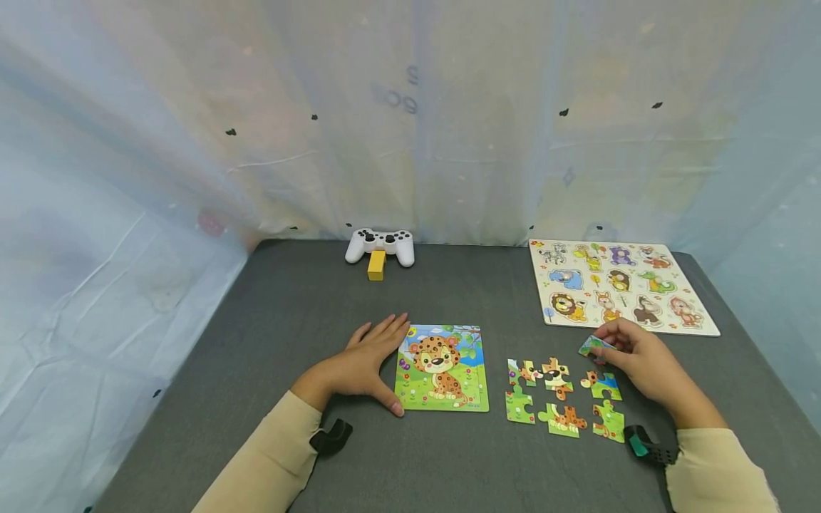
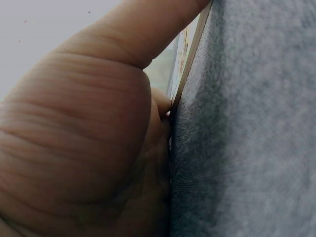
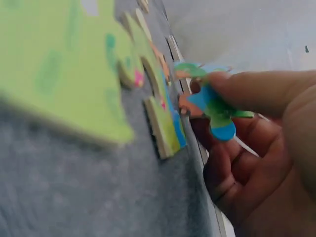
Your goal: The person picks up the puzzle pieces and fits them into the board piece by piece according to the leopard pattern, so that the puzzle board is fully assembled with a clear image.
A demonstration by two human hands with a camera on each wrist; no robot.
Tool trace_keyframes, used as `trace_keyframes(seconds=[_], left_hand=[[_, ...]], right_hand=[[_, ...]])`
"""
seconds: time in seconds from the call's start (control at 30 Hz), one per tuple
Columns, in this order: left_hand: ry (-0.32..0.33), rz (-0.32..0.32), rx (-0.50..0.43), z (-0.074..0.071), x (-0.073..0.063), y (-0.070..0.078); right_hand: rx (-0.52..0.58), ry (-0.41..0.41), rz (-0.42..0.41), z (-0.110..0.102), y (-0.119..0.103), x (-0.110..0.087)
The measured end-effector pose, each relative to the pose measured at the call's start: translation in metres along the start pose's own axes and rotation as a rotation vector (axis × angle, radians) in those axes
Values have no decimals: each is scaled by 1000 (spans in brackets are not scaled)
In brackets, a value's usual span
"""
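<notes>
My left hand [image 1: 368, 363] lies flat with fingers spread beside a square leopard puzzle board [image 1: 441, 370], its fingertips and thumb right at the board's left edge. In the left wrist view the palm faces the board's thin side [image 2: 190, 59]. To the right, my right hand [image 1: 641, 360] pinches a blue and green puzzle piece [image 3: 217, 106] between thumb and fingers, raised over the table. Several loose puzzle pieces [image 1: 562, 420] with leopard parts and grass lie face up in loose rows next to that hand. One green piece [image 3: 59, 64] looms close in the right wrist view.
A large white animal puzzle board [image 1: 535, 285] lies behind the right hand. At the back of the dark grey table [image 1: 288, 285] rest a white game controller [image 1: 400, 246] and a yellow block [image 1: 376, 266]. A pale plastic sheet [image 1: 474, 128] hangs behind the table.
</notes>
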State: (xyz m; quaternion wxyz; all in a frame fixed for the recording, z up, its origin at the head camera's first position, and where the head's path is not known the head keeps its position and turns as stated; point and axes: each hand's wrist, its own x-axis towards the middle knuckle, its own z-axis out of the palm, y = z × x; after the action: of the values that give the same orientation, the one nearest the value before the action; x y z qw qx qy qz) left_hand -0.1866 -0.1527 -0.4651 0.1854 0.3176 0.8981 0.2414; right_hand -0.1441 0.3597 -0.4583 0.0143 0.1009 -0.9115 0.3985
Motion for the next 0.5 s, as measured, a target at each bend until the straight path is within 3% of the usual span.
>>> trace_keyframes(seconds=[0.2,0.5], left_hand=[[-3,-9,-5,-1,-1,1],[-5,-12,-1,-1,0,1]], right_hand=[[33,60,-24,4,-10,1],[82,54,-25,14,-35,4]])
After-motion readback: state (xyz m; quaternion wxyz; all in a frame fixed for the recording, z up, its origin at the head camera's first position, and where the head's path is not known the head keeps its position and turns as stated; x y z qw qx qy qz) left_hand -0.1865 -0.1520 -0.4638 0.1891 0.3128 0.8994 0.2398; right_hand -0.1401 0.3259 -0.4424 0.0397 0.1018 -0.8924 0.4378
